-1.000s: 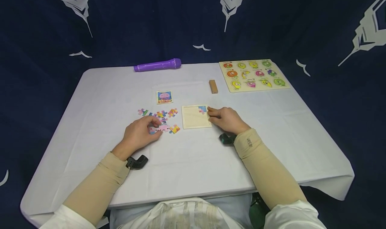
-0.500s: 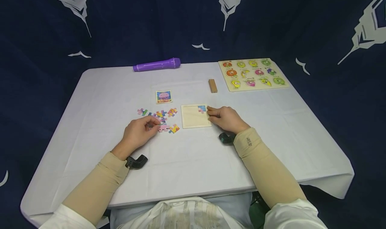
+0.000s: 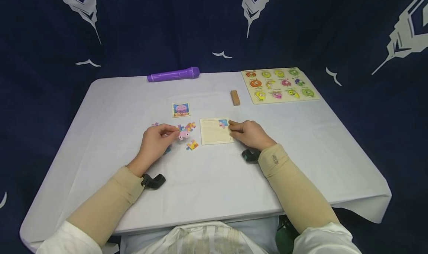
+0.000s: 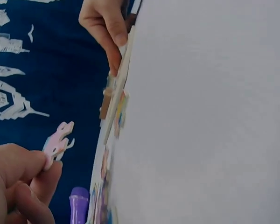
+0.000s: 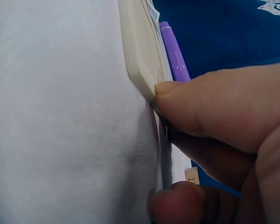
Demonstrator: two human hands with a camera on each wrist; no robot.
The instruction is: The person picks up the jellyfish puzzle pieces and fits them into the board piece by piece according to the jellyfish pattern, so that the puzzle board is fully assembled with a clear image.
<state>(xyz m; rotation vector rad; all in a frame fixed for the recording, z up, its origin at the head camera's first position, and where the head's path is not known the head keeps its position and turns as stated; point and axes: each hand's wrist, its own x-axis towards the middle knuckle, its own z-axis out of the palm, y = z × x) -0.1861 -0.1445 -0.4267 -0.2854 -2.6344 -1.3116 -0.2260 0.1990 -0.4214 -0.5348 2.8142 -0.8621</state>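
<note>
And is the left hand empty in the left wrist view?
No, the left hand pinches a pink jigsaw puzzle piece between its fingertips.

One left hand [image 3: 155, 140] and one right hand [image 3: 250, 134] are counted mid-frame. One pink puzzle piece [image 4: 55, 144] is held; one inlaid piece [image 3: 223, 123] is seen in one square tray [image 3: 214, 135]. Loose pieces [image 3: 192, 145], partly hidden, cannot be fully counted. Higher up, one microphone [image 3: 173, 75], one block [image 3: 235, 97], one picture card [image 3: 181, 110] and one twelve-fruit board [image 3: 280, 86] are shown.
</note>
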